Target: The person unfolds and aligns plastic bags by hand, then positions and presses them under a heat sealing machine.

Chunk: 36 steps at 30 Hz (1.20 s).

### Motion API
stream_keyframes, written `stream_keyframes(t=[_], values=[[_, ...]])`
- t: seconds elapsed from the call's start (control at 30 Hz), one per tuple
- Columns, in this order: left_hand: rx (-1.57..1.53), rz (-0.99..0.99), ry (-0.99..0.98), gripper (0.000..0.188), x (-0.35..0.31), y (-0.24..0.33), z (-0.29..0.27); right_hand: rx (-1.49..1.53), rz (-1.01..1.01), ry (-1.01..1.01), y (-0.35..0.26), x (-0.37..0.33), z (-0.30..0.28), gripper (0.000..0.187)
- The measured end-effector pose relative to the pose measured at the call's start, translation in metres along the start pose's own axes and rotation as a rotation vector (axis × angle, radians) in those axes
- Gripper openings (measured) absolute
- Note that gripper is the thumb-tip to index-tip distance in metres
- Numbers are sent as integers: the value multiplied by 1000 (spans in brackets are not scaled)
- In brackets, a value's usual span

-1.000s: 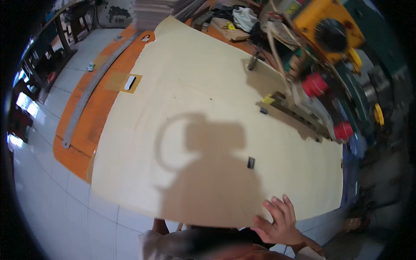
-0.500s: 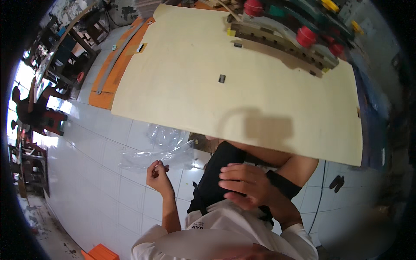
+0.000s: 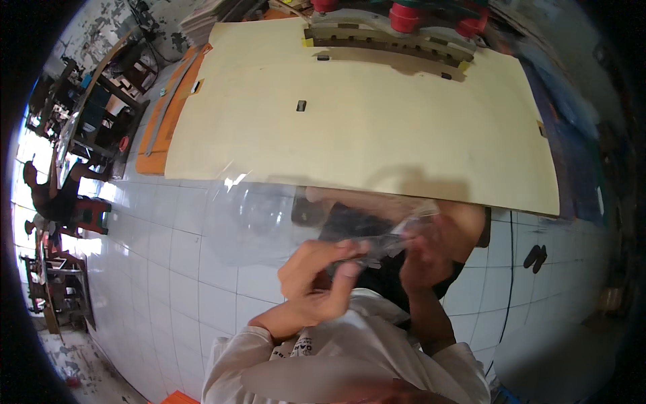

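A sheet of clear, shiny plastic film (image 3: 252, 219) spreads over my lap, below the front edge of the pale yellow board. My left hand (image 3: 316, 279) is closed on its gathered part, thumb and fingers pinching together. Close by on the right, my right hand (image 3: 427, 259) grips a bunched end of the same film; its fingers are somewhat blurred. A twisted strip of the film runs between the two hands. Whether it is a bag or a single sheet I cannot tell.
The large yellow board (image 3: 363, 128) lies on the table, with small dark pieces (image 3: 301, 106) on it. Behind stands a machine with red knobs (image 3: 404, 18) and a slotted metal bar (image 3: 390, 46). A steel ruler (image 3: 168, 101) lies left; a person (image 3: 54, 192) sits far left.
My left hand has moved right and my right hand has turned and closed. The film, earlier hanging left beside my left hand, now stretches across my lap between both hands. The view has shifted.
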<state>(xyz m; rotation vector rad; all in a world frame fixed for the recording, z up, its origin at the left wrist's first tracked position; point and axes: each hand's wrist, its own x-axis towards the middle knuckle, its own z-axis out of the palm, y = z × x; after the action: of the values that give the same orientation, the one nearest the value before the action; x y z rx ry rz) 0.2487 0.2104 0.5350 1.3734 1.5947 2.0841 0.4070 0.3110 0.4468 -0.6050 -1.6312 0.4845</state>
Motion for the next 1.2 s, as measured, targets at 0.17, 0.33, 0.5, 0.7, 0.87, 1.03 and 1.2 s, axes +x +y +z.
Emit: stream_keyframes(t=[0.17,0.33,0.5,0.7,0.87,1.03,1.2], values=[[-15,395,-321,33,48,19,15,-139,-54,228,7,57,-50,17],[493,423,-144,64,105,-7,8,48,189,306,20,90,-91,16],[151,6,-468,51,159,-45,26,119,237,293,43,102,-103,16],[-187,-291,-479,14,165,-59,34,158,341,280,52,117,-102,22],[-199,-337,-437,15,169,-62,45,177,498,415,53,131,-100,35],[-232,-396,-228,4,166,-82,36,161,556,346,47,140,-76,40],[-185,-377,-174,1,163,-92,37,270,457,316,30,141,-72,44]])
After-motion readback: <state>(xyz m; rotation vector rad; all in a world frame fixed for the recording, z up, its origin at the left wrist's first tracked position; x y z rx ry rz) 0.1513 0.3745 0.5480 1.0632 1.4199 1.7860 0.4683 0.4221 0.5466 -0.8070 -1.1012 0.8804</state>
